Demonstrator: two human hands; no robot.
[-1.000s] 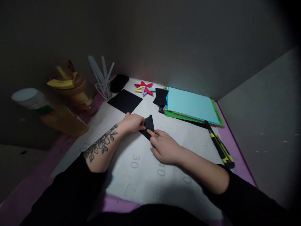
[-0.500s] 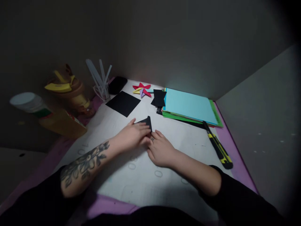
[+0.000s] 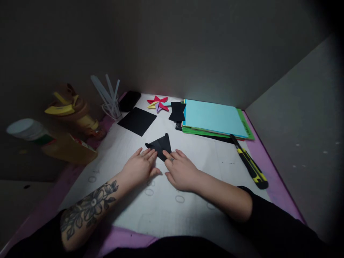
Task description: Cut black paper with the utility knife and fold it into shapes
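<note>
A folded black paper (image 3: 160,144), roughly a triangle with small turned-up corners, lies on the white table covering in front of me. My left hand (image 3: 139,165) rests flat at its lower left edge, fingertips touching it and thumb spread. At its lower right, my right hand (image 3: 182,170) presses a fingertip on the paper, with its fingers apart. Behind it are a flat black square sheet (image 3: 137,121) and a folded black piece (image 3: 177,111) beside the paper stack.
A stack of coloured paper (image 3: 215,118) lies at the back right, with a black and yellow cutter (image 3: 252,168) before it. Folded coloured shapes (image 3: 158,104), a phone (image 3: 129,101), a cup of white strips (image 3: 112,108), a brown pot (image 3: 77,113) and a glue bottle (image 3: 53,139) stand or lie behind and left.
My left hand has moved left and down, off my right hand and the paper's middle, so more of the folded black paper shows. The view has shifted slightly.
</note>
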